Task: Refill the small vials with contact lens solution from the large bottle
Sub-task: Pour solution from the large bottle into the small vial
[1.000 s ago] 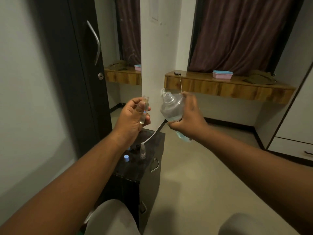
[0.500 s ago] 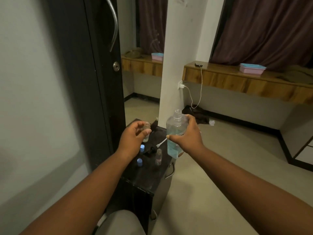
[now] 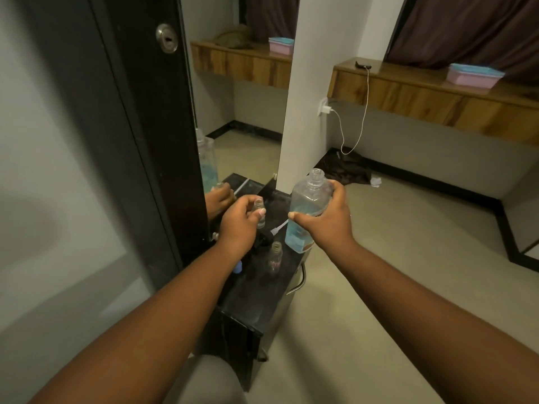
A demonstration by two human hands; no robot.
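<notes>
My right hand (image 3: pixel 323 220) grips the large clear bottle (image 3: pixel 306 211), upright and uncapped, with pale blue solution in its lower part. My left hand (image 3: pixel 237 225) pinches a small open vial (image 3: pixel 259 209) between thumb and fingers, upright, just left of the bottle. Both are held low over the black cabinet top (image 3: pixel 262 298). A second small vial (image 3: pixel 275 257) stands open on that top. A blue cap (image 3: pixel 238 267) lies beside my left wrist, partly hidden by it.
A dark mirrored door (image 3: pixel 151 126) stands close at the left and reflects my hand and the bottle. A white pillar (image 3: pixel 315 83) with a plugged charger (image 3: pixel 326 109) rises behind the cabinet. Wooden shelves carry a pink box (image 3: pixel 472 75). Beige floor spreads to the right.
Both hands have come down from chest height to just above the cabinet top. The bottle went from tilted toward the vial to upright, and my view has dipped downward.
</notes>
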